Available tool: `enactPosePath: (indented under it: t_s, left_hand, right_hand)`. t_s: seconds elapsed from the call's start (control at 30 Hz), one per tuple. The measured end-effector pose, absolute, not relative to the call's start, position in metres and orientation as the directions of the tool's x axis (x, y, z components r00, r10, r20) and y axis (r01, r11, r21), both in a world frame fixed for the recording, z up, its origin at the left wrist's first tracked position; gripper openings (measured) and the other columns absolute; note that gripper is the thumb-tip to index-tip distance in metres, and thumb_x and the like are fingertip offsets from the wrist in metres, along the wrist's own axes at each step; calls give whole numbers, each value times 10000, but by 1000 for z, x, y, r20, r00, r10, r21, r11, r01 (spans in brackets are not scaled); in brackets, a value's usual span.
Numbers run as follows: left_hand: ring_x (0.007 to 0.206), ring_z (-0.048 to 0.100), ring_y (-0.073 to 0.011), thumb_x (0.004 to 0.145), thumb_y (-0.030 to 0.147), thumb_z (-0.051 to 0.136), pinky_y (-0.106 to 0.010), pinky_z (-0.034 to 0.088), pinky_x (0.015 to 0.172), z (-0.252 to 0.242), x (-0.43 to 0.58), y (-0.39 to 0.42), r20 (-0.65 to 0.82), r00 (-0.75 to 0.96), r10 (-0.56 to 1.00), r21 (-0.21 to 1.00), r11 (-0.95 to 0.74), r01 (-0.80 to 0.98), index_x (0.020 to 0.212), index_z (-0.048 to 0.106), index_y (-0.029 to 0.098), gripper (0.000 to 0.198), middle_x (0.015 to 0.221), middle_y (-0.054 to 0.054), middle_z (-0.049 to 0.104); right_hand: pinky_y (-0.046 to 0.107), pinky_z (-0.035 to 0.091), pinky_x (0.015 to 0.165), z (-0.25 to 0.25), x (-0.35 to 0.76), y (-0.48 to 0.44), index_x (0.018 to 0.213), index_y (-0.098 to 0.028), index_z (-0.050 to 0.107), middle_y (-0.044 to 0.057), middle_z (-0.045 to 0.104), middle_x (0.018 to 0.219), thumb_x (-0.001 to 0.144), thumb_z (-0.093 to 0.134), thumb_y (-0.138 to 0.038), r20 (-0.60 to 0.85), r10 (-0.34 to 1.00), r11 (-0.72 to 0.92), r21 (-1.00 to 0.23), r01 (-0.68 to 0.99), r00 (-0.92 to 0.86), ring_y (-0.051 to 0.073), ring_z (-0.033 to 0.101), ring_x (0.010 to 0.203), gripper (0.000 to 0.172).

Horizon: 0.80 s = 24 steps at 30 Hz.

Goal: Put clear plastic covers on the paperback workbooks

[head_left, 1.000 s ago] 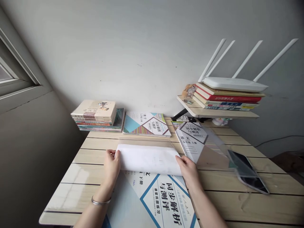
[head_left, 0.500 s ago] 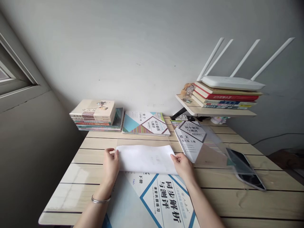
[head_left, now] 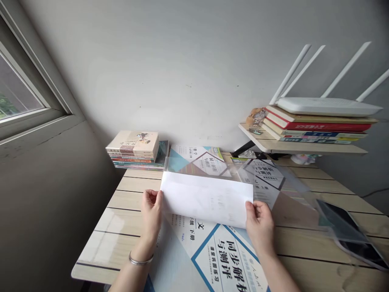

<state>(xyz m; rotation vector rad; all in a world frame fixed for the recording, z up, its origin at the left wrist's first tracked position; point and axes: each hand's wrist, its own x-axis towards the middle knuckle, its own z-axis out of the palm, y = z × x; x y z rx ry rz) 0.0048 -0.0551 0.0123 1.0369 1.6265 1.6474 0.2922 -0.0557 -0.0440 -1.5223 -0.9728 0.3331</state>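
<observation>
left hand (head_left: 152, 213) pinches the left edge of the white sheet (head_left: 208, 197), right hand (head_left: 259, 221) grips its right corner. the sheet is stretched between both grips, lifted above the blue-and-white workbook (head_left: 212, 255) just below the fingers.

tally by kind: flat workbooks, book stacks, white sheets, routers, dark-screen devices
flat workbooks: 3
book stacks: 2
white sheet, in left hand and right hand: 1
router: 1
dark-screen device: 1
total: 8
</observation>
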Motion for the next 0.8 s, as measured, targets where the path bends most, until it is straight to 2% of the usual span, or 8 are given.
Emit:
enactPosePath:
  t_s: [0.1,0.2,0.37,0.57,0.7,0.8]
  left_hand:
    - [575,377,-102,779,441,540,-218,319,537,15,6,-57,103,-506,856,990,-38,137,662,437,197,289,625,41,410]
    - [539,332,-95,779,473,523,-220,290,506,15,5,-57,48,-462,885,996,-10,85,608,442,188,343,571,47,370]
    - [543,337,-92,770,505,536,-215,276,496,11,5,-56,-27,-389,921,1000,19,-24,655,514,164,361,580,38,410]
    - [526,253,-87,811,466,474,-218,231,483,12,11,-57,3,-465,885,988,69,137,584,330,206,375,558,64,272]
    - [522,240,-88,807,429,457,-223,221,482,7,13,-55,16,-494,869,973,99,206,580,277,215,360,557,66,247]
    - [521,229,-88,798,465,460,-228,209,481,5,13,-53,-8,-501,865,972,124,199,572,261,218,390,554,67,232]
  right_hand:
    - [297,400,629,-44,291,-57,809,-192,489,23,542,721,721,546,-624,320,711,112,-931,348,626,173,508,670,445]
    - [300,398,631,-42,289,-59,804,-190,489,24,541,720,714,548,-632,331,699,133,-931,339,634,171,505,667,454]
    - [296,392,632,-36,285,-62,789,-184,499,25,540,716,717,546,-632,327,692,136,-934,329,643,167,499,670,456]
    - [291,373,626,-33,282,-65,740,-187,487,8,504,684,746,511,-635,353,680,127,-920,370,643,155,459,655,449]
    - [281,355,586,-37,282,-64,712,-195,462,-13,469,644,740,521,-645,347,684,123,-922,368,641,139,432,607,455]
    - [285,365,575,-40,283,-63,730,-194,471,-8,484,645,719,529,-668,318,693,92,-929,357,648,143,451,593,478]
